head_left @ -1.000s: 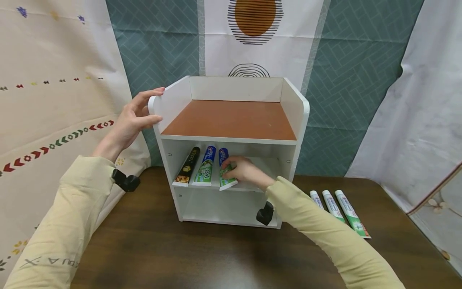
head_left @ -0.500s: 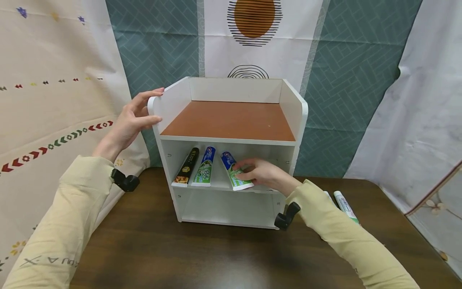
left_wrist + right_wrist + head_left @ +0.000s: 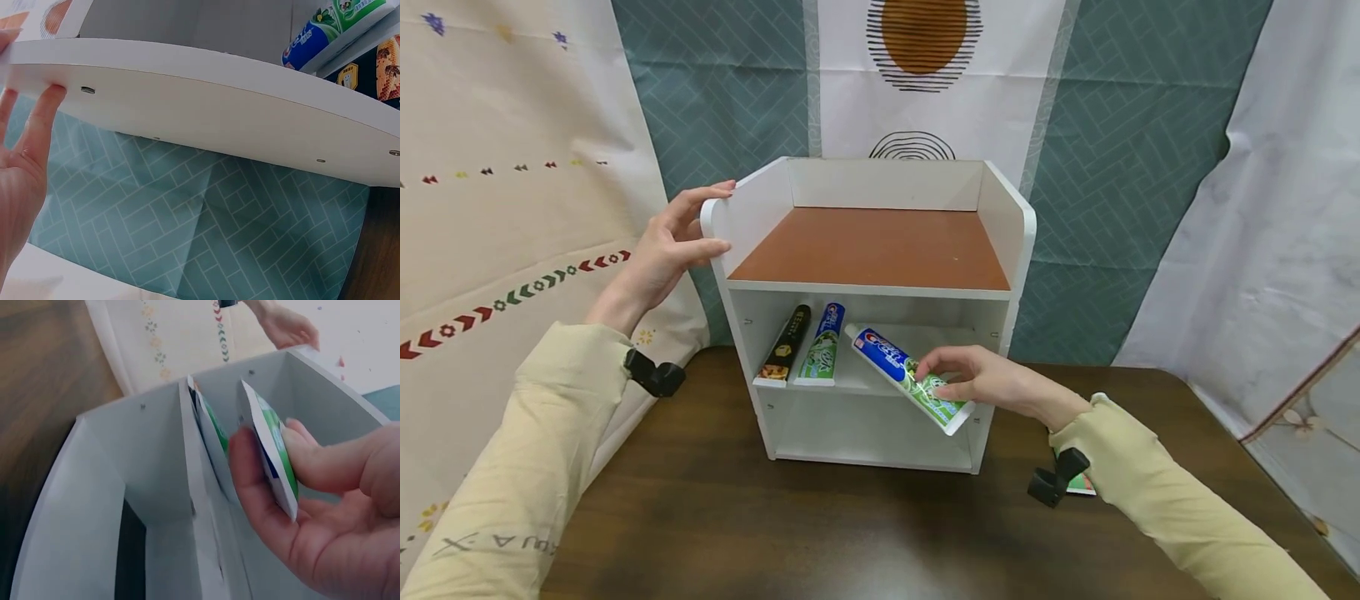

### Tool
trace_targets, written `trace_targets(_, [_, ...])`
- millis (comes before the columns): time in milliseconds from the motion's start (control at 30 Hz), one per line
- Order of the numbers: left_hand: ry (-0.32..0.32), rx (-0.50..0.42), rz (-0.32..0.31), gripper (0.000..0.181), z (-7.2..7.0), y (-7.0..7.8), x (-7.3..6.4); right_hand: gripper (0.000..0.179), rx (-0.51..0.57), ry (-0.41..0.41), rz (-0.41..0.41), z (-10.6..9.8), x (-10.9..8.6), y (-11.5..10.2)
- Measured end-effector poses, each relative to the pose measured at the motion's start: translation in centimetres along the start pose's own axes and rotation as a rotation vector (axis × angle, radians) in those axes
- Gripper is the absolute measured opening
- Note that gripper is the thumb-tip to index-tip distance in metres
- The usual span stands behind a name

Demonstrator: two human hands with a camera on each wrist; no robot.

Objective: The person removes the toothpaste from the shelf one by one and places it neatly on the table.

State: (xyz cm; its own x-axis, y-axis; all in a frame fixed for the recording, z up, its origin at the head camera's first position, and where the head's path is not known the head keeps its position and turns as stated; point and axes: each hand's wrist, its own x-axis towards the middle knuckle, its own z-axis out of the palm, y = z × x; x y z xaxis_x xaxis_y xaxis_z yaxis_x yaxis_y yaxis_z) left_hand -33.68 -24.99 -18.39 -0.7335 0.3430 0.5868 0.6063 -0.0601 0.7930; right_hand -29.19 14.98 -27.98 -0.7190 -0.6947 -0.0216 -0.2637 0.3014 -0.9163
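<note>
"Where's room around the shelf unit (image 3: 880,290)?"

"Over its brown top (image 3: 872,250), or into its bottom bay (image 3: 842,433) at left."

"Blocked?"

"Middle left by a black tube (image 3: 786,346) and green tube (image 3: 823,350); right front by the held tube (image 3: 901,368) and right hand (image 3: 981,379); upper left by the left hand (image 3: 661,254)."

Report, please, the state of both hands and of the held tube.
Right hand pinches blue-green tube, tilted at middle shelf. Left hand holds white side panel. Black tube and second blue-green tube lie on shelf's left; no obstruction visible.
</note>
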Motion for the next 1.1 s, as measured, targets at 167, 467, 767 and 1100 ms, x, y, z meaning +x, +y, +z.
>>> trace_targets(167, [0.003, -0.012, 0.001, 0.054, 0.0, 0.0, 0.0, 0.023, -0.06, -0.086, -0.033, -1.6, -1.7, 0.5])
trace_targets(467, [0.005, -0.018, 0.001, 0.054, -0.1, 0.0, -0.1, 0.02, -0.113, -0.269, -0.068, -4.2, -4.4, 2.7])
trace_targets(767, [-0.001, -0.006, -0.005, 0.054, 0.1, 0.0, 0.1, 0.021, -0.121, -0.355, -0.09, -6.8, -8.1, 5.7])
trace_targets(1100, [-0.001, -0.015, -0.026, 0.053, 0.0, 0.3, -0.1, 0.023, -0.099, -0.421, -0.128, -9.6, -11.5, 8.7])
